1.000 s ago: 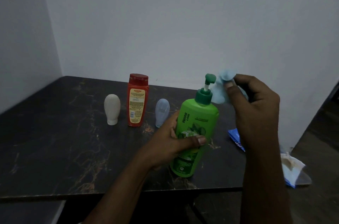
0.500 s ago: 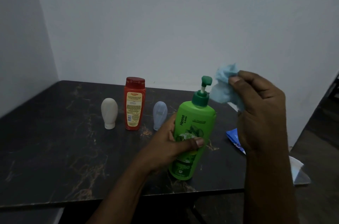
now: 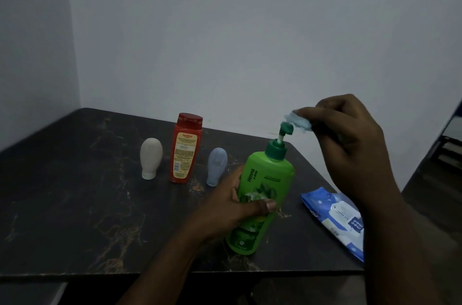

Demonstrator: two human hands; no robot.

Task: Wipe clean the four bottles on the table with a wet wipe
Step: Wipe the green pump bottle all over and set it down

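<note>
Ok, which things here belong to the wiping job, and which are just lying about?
Job: green bottle (left hand holds it), wipe (right hand pinches it), red bottle, beige bottle, blue bottle.
Lying about: wipes pack, on the table.

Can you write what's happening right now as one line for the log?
left hand: grips green bottle | right hand: pinches wet wipe at pump head | standing free: red bottle, beige bottle, blue bottle

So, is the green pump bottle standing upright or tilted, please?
Tilted: the left hand grips the green pump bottle, whose top leans right of its base.
</note>
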